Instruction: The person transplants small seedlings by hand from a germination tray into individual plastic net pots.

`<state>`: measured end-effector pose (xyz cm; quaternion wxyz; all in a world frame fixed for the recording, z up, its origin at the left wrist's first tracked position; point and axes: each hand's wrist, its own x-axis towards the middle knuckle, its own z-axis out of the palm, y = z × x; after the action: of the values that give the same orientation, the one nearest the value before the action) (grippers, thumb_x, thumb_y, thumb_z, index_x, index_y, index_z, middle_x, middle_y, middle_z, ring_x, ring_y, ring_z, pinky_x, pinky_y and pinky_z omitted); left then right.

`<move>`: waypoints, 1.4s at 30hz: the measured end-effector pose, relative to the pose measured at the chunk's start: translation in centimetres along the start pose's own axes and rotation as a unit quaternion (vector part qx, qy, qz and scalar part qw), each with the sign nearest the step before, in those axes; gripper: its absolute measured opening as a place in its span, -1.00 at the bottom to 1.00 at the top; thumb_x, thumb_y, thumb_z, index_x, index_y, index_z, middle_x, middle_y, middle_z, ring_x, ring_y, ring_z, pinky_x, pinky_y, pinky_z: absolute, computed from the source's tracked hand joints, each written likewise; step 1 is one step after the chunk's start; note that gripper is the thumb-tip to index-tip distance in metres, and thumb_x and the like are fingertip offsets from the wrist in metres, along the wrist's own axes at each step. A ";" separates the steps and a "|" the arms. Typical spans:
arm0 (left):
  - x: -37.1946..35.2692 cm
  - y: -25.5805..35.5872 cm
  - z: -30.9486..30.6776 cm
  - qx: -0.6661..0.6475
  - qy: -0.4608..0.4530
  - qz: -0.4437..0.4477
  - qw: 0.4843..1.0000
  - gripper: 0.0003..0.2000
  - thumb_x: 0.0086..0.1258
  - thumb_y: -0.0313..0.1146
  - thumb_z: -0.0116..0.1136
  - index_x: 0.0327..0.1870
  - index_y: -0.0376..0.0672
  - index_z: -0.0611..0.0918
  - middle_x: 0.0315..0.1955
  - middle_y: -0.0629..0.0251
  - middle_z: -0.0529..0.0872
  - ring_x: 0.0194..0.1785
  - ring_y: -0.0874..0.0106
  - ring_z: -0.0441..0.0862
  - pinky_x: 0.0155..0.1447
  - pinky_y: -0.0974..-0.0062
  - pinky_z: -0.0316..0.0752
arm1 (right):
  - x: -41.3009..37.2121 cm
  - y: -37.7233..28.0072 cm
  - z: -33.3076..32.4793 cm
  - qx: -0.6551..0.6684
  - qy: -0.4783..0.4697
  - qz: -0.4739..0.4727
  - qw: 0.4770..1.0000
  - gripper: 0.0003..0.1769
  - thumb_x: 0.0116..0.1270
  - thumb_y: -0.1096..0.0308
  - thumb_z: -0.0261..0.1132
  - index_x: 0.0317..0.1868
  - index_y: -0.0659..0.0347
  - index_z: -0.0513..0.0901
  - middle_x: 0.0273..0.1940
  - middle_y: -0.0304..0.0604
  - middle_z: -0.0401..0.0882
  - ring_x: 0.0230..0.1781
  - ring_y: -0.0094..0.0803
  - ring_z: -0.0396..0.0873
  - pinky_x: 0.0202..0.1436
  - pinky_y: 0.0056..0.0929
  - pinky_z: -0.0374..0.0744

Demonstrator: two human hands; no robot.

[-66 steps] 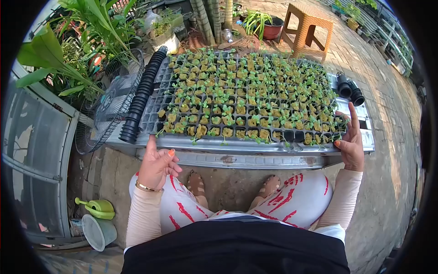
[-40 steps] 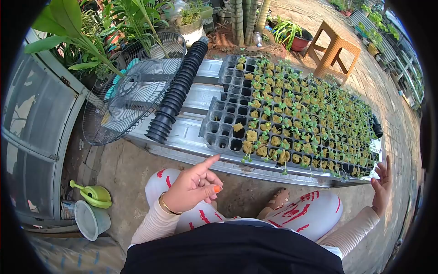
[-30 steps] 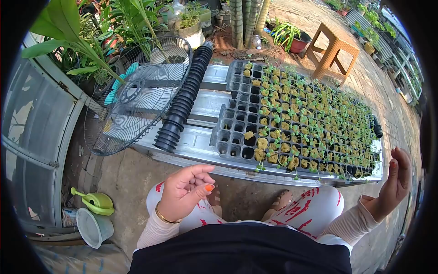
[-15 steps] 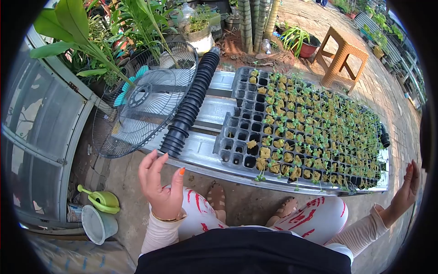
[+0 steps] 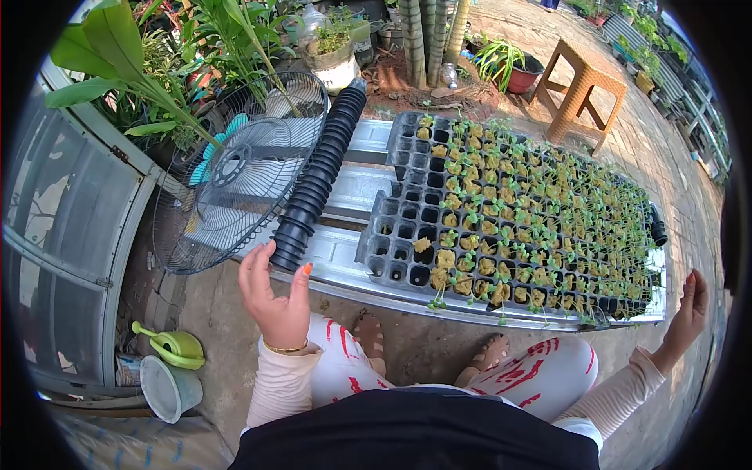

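Note:
My left hand (image 5: 274,301) is raised with thumb and fingers apart, holding nothing. It is nearest the lower end of a ribbed black column (image 5: 321,176) that looks like nested plastic pots. Out to the right, past the bench's end, my right hand (image 5: 686,317) is up with its fingers stretched and nothing in it. Between the hands, black seedling trays (image 5: 407,211) lie on a metal bench (image 5: 333,254). Many tray cells hold brownish plugs with small green seedlings (image 5: 540,227); the cells at the left are mostly without plugs.
A wire fan guard (image 5: 235,180) with a turquoise piece lies at the bench's left. On the floor stand a green watering can (image 5: 178,348) and a pale bucket (image 5: 168,388). A brown stool (image 5: 583,94) and potted plants (image 5: 333,66) are beyond the bench.
The bench and its trays appear slightly further left in view. My right hand has shifted a little left; my left hand stays raised, its fingers slightly changed.

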<state>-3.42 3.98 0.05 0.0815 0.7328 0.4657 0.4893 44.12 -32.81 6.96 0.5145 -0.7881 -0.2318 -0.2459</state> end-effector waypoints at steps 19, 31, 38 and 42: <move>-1.0 1.5 0.6 -0.027 -0.029 0.076 0.996 -0.51 0.01 -0.58 0.33 0.06 -0.24 0.57 0.02 0.08 0.51 0.05 0.23 0.52 0.07 0.38 0.45 | 0.4 0.6 1.5 -0.020 -0.005 0.022 1.000 -0.72 0.43 0.28 0.20 0.04 0.23 0.62 -0.06 -0.32 0.62 -0.13 -0.65 0.49 -0.06 -0.67 0.43; -0.7 1.2 -2.0 0.057 0.013 0.136 0.989 -0.59 0.32 -0.30 0.20 0.12 -0.34 0.52 0.00 0.04 0.54 0.04 0.19 0.50 0.09 0.33 0.39 | -0.3 0.5 1.8 0.041 -0.029 0.004 0.999 -0.76 0.41 0.42 0.20 -0.01 0.38 0.60 -0.10 -0.21 0.61 -0.09 -0.59 0.52 0.01 -0.64 0.49; 1.8 -1.6 -4.6 0.202 0.016 0.138 0.970 -0.66 0.46 -0.26 0.00 0.06 -0.35 0.55 -0.03 0.13 0.62 0.13 0.17 0.46 0.26 0.22 0.22 | -1.4 -2.2 2.7 -0.080 -0.024 -0.030 0.996 -0.82 0.36 0.43 0.25 -0.09 0.33 0.64 -0.23 -0.24 0.65 -0.19 -0.60 0.54 -0.10 -0.62 0.50; 2.0 -2.4 -4.7 0.185 -0.032 0.096 0.977 -0.70 0.43 -0.29 0.04 0.01 -0.33 0.59 -0.12 0.14 0.65 0.04 0.19 0.51 0.22 0.23 0.24 | -0.8 -2.6 3.5 -0.095 -0.048 -0.022 0.994 -0.82 0.34 0.43 0.26 -0.10 0.33 0.65 -0.29 -0.24 0.65 -0.26 -0.60 0.55 -0.15 -0.60 0.51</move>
<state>-8.37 5.24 2.34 -0.0883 0.7915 0.4730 0.3768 42.40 -28.72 7.00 0.4200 -0.8393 -0.2489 -0.2394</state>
